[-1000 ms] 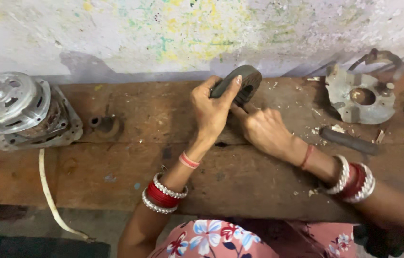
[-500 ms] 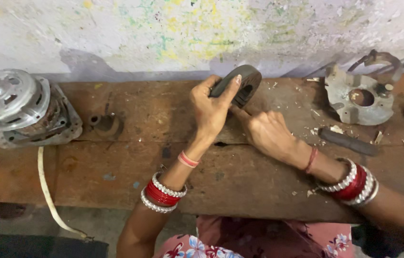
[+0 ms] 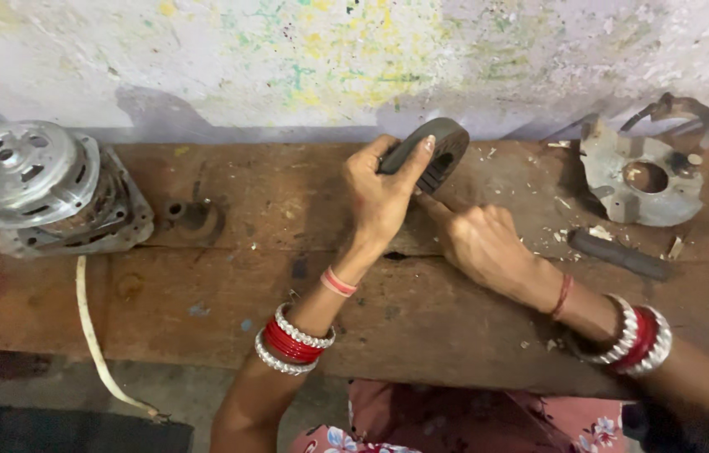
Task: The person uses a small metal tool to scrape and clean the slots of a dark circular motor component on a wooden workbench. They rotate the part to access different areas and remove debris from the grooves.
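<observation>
Two hands on one dark ring-shaped part [image 3: 434, 151] at upper centre: left hand [image 3: 379, 197] clamped on its rim, right hand [image 3: 480, 243] curled shut beneath, so likely slipping and rolling off the wooden bench [image 3: 245, 277], pinching fingertips.

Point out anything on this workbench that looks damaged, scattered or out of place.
Pale chips and debris lie scattered over the wooden bench to the right of the right hand. The bench is stained and scuffed. The white cord from the electric motor dangles off the front edge. Nothing else stands out.
</observation>
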